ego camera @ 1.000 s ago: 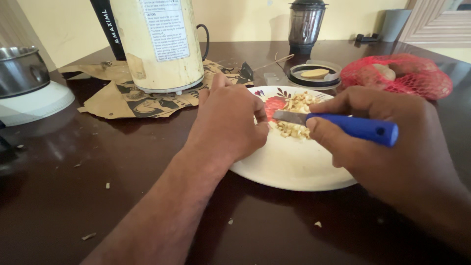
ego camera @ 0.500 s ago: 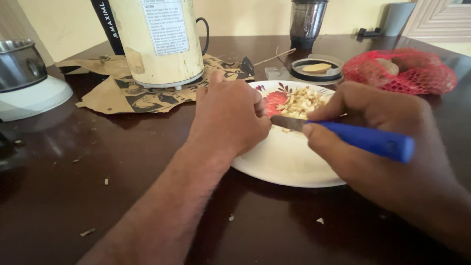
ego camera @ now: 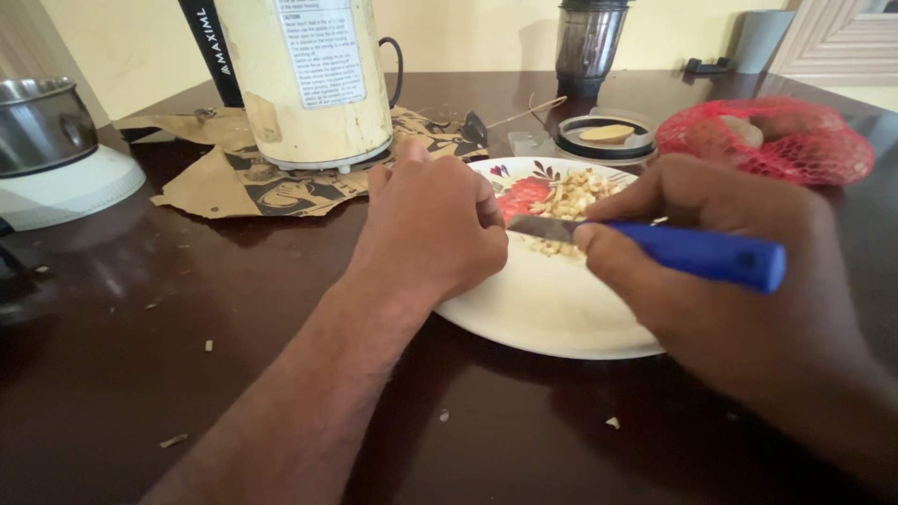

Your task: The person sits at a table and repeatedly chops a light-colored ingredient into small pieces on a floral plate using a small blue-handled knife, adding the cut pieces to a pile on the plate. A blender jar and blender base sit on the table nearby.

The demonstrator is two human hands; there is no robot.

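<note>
The plate (ego camera: 552,313) sat on the dark table (ego camera: 122,374) and serves as landmark; white, with a red flower print at its far side. Right hand (ego camera: 739,281) lay over the plate's right half, fingers closed tight round the blue handle of a knife (ego camera: 655,245); the blade pointed left, its tip by the left hand's fingers, just above the near edge of the chopped bits (ego camera: 571,201). Those pale bits were heaped on the plate's far half. Left hand (ego camera: 432,229) rested on the plate's left rim, curled into a loose fist, knuckles up; whether the fingers pinched anything could not be told, as they were hidden beneath. Beyond the plate stood a cream jar (ego camera: 313,79) on torn brown paper (ego camera: 253,187); to the plate's far right, a red net bag (ego camera: 772,140); just behind it, a round lid (ego camera: 606,138); far left, a steel pot (ego camera: 42,122).
</note>
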